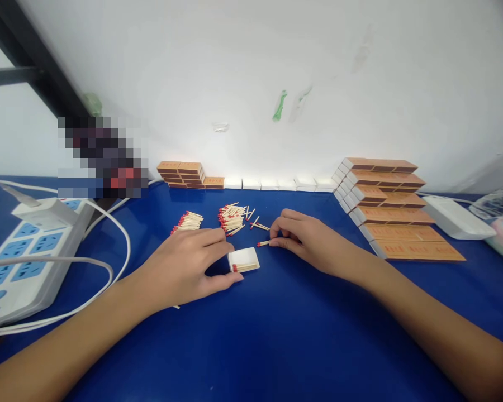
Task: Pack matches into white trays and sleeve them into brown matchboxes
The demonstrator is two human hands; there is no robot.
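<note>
White wall (184,67) behind deep-blue desk (276,346); wall brightest low at centre, greyer toward upper right. Green scrap (280,106) on wall, greyish mark (300,104) just beside. Dark slanting frame (52,84) at upper left.

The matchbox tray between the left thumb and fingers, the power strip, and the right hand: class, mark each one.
Matchbox tray (243,256): head view, bare white floor.
Power strip (46,242): head view, blue socket on top.
Right hand (300,234): head view, back of the hand.
</note>
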